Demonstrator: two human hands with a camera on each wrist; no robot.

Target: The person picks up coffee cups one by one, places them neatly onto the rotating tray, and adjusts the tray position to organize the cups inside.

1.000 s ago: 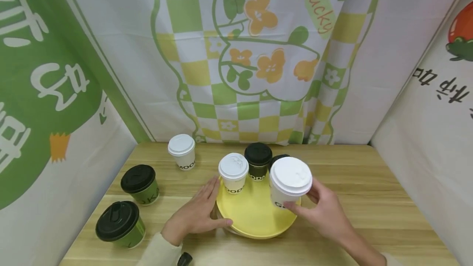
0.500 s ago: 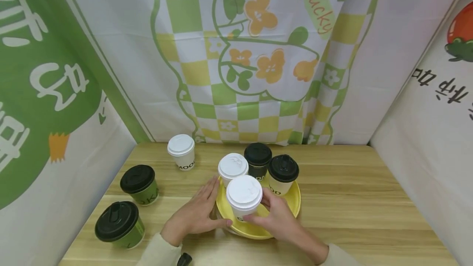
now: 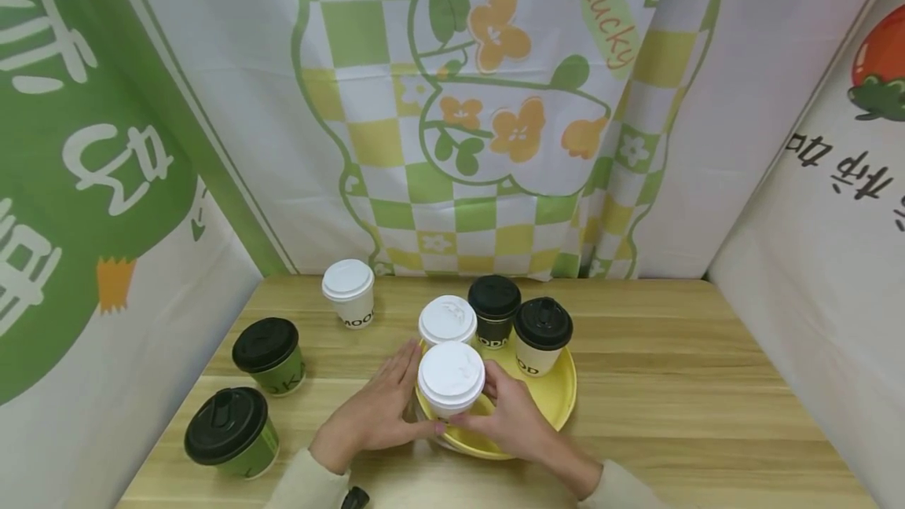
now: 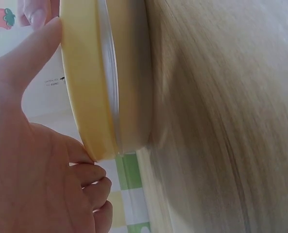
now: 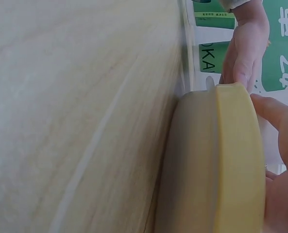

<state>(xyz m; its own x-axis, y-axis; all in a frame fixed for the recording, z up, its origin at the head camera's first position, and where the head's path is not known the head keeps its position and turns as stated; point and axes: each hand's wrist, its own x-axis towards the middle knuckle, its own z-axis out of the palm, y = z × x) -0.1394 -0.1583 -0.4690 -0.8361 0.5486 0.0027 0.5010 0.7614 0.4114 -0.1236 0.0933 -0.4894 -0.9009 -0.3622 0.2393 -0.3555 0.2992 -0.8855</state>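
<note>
A yellow plate sits on the wooden table. My right hand grips a white-lidded paper cup standing at the plate's front left. My left hand rests with straight fingers against the plate's left rim, thumb along the front edge. Three more cups stand on the plate: a white-lidded one, a black one and a cream one with a black lid. The left wrist view shows the left hand against the plate's edge. The right wrist view shows the plate's side and right hand's fingers.
Off the plate, a white cup stands at the back left. Two green cups with black lids stand near the left wall. Printed cloth walls close in the table on three sides.
My right hand has carried the white-lidded cup from above the plate's right side down and left onto its front left. The left hand has stayed on the rim.
</note>
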